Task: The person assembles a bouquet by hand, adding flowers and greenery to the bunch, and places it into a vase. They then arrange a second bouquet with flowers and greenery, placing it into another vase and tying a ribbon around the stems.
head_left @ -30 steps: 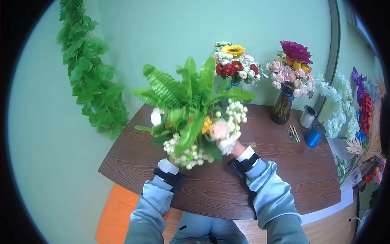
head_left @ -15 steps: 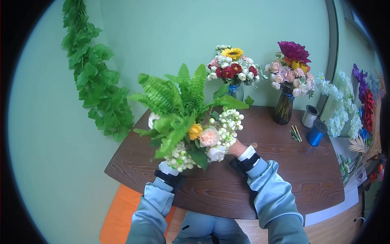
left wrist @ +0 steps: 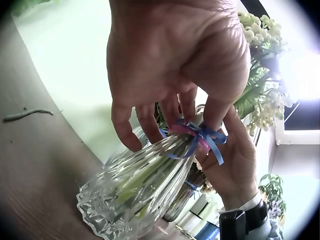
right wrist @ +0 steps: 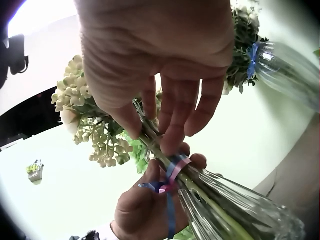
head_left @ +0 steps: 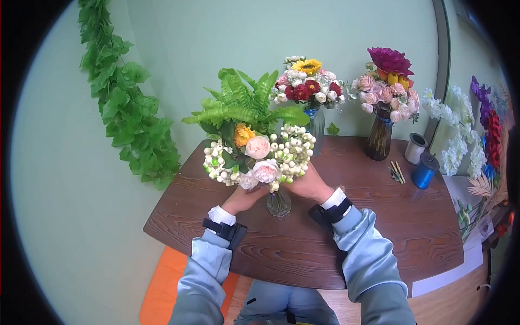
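A bouquet of green fern (head_left: 238, 103), white berry sprigs (head_left: 295, 151), pale pink roses (head_left: 258, 147) and an orange flower (head_left: 244, 134) stands in a clear ribbed glass vase (head_left: 279, 206), in front of the person. A blue and pink ribbon (left wrist: 200, 140) is tied in a bow at the vase's neck. My left hand (head_left: 246, 199) holds that neck, thumb by the bow and fingers on the other side. Just above the ribbon, my right hand (right wrist: 165, 65) pinches the stems (right wrist: 150, 135) between thumb and fingers. The blossoms partly cover both hands in the head view.
Behind on the dark wooden table (head_left: 379, 227) stand a glass vase (head_left: 316, 130) of red, white and yellow flowers and a dark vase (head_left: 378, 142) of pink roses. A blue ribbon spool (head_left: 426, 172), a silver spool (head_left: 415, 148) and small sticks (head_left: 397, 172) lie at the right.
The bouquet has swung round and shifted slightly, its fern now further back and its roses facing me. The vase foot and both hands, hidden before, now show below the flowers.
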Available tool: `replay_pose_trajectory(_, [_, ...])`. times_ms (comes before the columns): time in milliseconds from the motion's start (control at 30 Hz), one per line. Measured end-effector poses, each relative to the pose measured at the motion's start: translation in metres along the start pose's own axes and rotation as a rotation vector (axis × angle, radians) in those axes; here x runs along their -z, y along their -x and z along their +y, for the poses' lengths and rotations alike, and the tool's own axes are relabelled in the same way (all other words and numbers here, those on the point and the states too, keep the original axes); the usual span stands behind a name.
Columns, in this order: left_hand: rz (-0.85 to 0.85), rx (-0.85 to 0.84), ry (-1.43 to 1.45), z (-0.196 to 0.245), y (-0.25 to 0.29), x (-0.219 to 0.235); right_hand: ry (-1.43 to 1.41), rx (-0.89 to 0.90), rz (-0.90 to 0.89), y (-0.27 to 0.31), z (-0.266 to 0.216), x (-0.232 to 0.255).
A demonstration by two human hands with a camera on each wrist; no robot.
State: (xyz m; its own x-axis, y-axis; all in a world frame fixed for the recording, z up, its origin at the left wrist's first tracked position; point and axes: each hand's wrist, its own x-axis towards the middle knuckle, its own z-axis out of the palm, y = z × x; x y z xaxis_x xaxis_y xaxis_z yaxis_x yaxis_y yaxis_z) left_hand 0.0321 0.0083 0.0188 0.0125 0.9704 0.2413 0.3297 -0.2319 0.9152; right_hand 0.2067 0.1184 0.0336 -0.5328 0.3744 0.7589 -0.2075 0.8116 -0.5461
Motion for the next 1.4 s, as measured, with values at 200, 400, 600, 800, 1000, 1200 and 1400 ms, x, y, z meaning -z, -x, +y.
replay_pose_trajectory(200, [-0.069, -0.032, 0.128, 0.002, -0.013, -0.001, -0.035, -0.130, -0.009, -0.002, -0.011, 0.009])
replay_pose_trajectory(400, [-0.133, -0.017, 0.190, 0.005, -0.013, -0.002, -0.028, -0.151, -0.041, -0.003, 0.000, 0.020])
replay_pose_trajectory(600, [0.421, -0.046, 0.077, 0.000, 0.006, 0.014, -0.130, -0.245, 0.427, -0.013, -0.011, 0.044])
replay_pose_trajectory(800, [0.999, -0.627, 0.062, 0.069, 0.035, -0.006, 0.199, 0.332, 0.640, -0.020, -0.088, 0.055])
replay_pose_trajectory(1000, [0.848, -0.941, -0.559, 0.111, 0.047, -0.026, 0.433, 0.342, 0.189, -0.017, -0.136, 0.043])
replay_pose_trajectory(1200, [0.774, -0.944, -0.916, 0.129, 0.039, -0.028, 0.455, 0.314, 0.213, -0.023, -0.130, 0.028])
replay_pose_trajectory(1400, [0.681, -0.825, -1.046, 0.122, 0.033, -0.028, 0.495, 0.324, 0.281, -0.024, -0.119, 0.023])
